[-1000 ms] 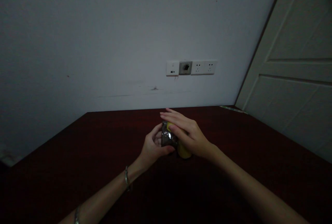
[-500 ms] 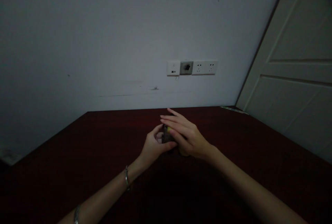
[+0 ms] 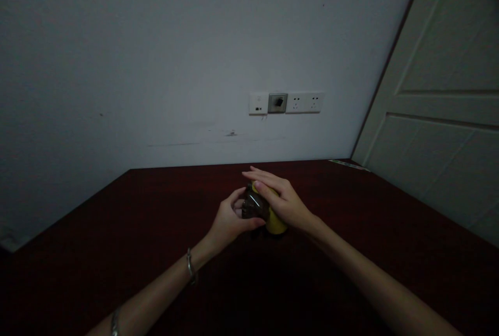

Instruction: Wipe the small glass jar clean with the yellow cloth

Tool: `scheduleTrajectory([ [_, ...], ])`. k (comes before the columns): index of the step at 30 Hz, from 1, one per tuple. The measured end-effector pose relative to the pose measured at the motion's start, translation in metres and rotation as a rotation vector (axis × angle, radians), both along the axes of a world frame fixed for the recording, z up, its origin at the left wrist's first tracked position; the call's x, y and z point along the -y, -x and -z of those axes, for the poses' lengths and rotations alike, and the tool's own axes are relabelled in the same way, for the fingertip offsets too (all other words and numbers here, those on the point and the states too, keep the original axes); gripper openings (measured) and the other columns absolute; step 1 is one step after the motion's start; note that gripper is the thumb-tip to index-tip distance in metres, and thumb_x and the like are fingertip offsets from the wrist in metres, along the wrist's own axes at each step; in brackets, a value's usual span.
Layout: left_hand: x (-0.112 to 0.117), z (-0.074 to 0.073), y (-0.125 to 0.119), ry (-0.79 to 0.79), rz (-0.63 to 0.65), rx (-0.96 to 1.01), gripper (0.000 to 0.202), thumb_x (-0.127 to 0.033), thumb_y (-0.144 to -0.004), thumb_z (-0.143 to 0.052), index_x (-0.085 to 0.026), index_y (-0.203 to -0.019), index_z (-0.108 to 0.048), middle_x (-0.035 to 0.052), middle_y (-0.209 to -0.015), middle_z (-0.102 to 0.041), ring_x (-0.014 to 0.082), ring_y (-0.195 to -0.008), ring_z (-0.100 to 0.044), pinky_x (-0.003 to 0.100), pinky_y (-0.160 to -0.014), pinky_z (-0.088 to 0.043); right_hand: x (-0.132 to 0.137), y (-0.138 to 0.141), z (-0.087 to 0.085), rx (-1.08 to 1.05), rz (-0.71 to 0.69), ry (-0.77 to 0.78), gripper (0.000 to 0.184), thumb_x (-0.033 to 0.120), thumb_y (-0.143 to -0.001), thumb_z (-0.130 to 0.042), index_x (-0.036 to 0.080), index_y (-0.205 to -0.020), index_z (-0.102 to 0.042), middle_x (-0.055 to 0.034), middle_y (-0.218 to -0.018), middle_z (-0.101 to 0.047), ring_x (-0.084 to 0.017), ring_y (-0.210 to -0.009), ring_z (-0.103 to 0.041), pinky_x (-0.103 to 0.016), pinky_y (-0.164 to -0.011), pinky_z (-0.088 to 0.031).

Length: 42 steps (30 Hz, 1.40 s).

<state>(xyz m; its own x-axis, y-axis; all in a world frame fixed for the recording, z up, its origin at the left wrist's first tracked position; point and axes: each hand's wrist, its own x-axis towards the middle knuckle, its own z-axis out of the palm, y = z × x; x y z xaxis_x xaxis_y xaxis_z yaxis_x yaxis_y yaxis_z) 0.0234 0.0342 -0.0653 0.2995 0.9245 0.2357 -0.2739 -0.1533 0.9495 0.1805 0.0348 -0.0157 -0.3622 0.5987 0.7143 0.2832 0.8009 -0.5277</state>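
Note:
A see-through jar [image 3: 256, 204] with a wide yellow lid [image 3: 276, 224] lies tilted between my hands, lid towards the right. My left hand [image 3: 229, 222] is closed round the clear body, thumb along the near side and fingers behind it. Over the lid lies my right hand [image 3: 287, 200], its thumb on the yellow edge and its fingers stretched across the far side. Part of the lid is hidden under the right palm. It is too dark to tell what, if anything, is inside the jar.
A dark red wooden table [image 3: 179, 190] spreads under my hands and meets a pale wall [image 3: 175, 66]. White sockets [image 3: 304, 102] and a grey switch plate [image 3: 277, 103] are on the wall. A panelled door [image 3: 440, 102] stands at the right, with a thin strip [image 3: 349, 164] near it.
My right hand has shifted on the lid, so more of the yellow lid and clear body shows. My left hand keeps its hold. The view has moved slightly.

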Motion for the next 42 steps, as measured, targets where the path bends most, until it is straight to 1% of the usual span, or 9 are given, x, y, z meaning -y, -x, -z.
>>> scheduleTrajectory([
  [5,0.003,-0.010,-0.004,-0.076,-0.004,-0.005,0.070,-0.018,-0.045,-0.084,-0.013,-0.107,-0.051,0.0046,-0.082,-0.067,0.0169,-0.073,-0.064,0.027,-0.065,-0.052,0.013,-0.005,-0.010,0.214,-0.092,-0.300,0.037,0.018,-0.088,-0.044,0.022,-0.125,-0.051,-0.0063,-0.126,-0.057,-0.021,-0.131,-0.035,-0.051,-0.107,-0.033],
  [8,0.005,-0.013,-0.004,-0.092,-0.015,-0.021,0.063,-0.020,-0.044,-0.084,-0.012,-0.099,-0.055,0.0041,-0.078,-0.067,0.0170,-0.070,-0.063,0.027,-0.062,-0.051,0.016,-0.006,-0.014,0.287,-0.133,-0.372,0.039,0.019,-0.087,-0.046,0.021,-0.125,-0.050,-0.0070,-0.128,-0.055,-0.023,-0.133,-0.032,-0.052,-0.105,-0.034],
  [11,0.006,-0.013,-0.003,-0.071,0.005,-0.010,0.074,-0.019,-0.042,-0.085,-0.013,-0.108,-0.052,0.0057,-0.083,-0.067,0.0183,-0.073,-0.064,0.028,-0.064,-0.052,0.013,-0.005,-0.012,0.183,-0.117,-0.302,0.036,0.021,-0.088,-0.045,0.024,-0.123,-0.052,-0.0055,-0.125,-0.058,-0.022,-0.129,-0.039,-0.052,-0.105,-0.035],
  [17,0.012,-0.016,0.001,-0.053,-0.032,-0.092,0.091,-0.018,-0.037,-0.086,-0.012,-0.118,-0.045,0.0093,-0.088,-0.067,0.0231,-0.079,-0.065,0.035,-0.071,-0.053,0.008,-0.001,-0.011,-0.083,-0.010,0.072,0.029,0.030,-0.091,-0.042,0.027,-0.112,-0.062,-0.0040,-0.119,-0.062,-0.020,-0.118,-0.052,-0.047,-0.102,-0.040],
  [23,0.013,-0.016,-0.001,-0.193,-0.110,-0.161,0.080,-0.017,-0.045,-0.083,-0.014,-0.116,-0.048,0.0090,-0.094,-0.066,0.0212,-0.082,-0.064,0.030,-0.070,-0.052,0.026,0.002,-0.022,0.104,-0.021,-0.209,0.033,0.022,-0.089,-0.044,0.024,-0.119,-0.057,-0.0045,-0.118,-0.062,-0.021,-0.125,-0.045,-0.051,-0.106,-0.034],
  [28,0.008,-0.012,-0.001,-0.238,-0.183,-0.053,0.058,-0.020,-0.051,-0.080,-0.012,-0.103,-0.055,0.0077,-0.089,-0.068,0.0198,-0.080,-0.064,0.025,-0.065,-0.051,0.037,0.006,-0.027,0.243,-0.098,-0.347,0.033,0.018,-0.086,-0.047,0.022,-0.117,-0.058,-0.0059,-0.120,-0.061,-0.023,-0.129,-0.039,-0.051,-0.108,-0.031],
  [32,0.008,-0.010,0.001,-0.217,-0.090,0.044,0.070,-0.024,-0.045,-0.084,-0.013,-0.107,-0.053,0.0091,-0.092,-0.067,0.0218,-0.084,-0.064,0.027,-0.070,-0.052,0.028,0.004,-0.023,0.085,-0.168,-0.275,0.031,0.018,-0.086,-0.049,0.025,-0.115,-0.060,-0.0045,-0.116,-0.064,-0.020,-0.121,-0.048,-0.050,-0.107,-0.032],
  [38,0.012,-0.007,0.003,-0.132,-0.014,0.050,0.085,-0.030,-0.041,-0.087,-0.012,-0.115,-0.049,0.0105,-0.090,-0.068,0.0226,-0.079,-0.066,0.030,-0.070,-0.053,0.014,0.001,-0.014,-0.184,-0.137,0.046,0.028,0.029,-0.090,-0.045,0.027,-0.112,-0.062,-0.0038,-0.119,-0.063,-0.021,-0.121,-0.049,-0.048,-0.103,-0.037],
  [42,0.018,-0.018,0.001,-0.128,0.011,0.091,0.078,-0.031,-0.042,-0.086,-0.012,-0.110,-0.052,0.0097,-0.090,-0.068,0.0205,-0.079,-0.065,0.028,-0.068,-0.054,0.017,0.001,-0.015,-0.188,-0.103,0.002,0.029,0.029,-0.092,-0.042,0.028,-0.114,-0.060,-0.0032,-0.121,-0.061,-0.020,-0.122,-0.048,-0.048,-0.105,-0.036],
])
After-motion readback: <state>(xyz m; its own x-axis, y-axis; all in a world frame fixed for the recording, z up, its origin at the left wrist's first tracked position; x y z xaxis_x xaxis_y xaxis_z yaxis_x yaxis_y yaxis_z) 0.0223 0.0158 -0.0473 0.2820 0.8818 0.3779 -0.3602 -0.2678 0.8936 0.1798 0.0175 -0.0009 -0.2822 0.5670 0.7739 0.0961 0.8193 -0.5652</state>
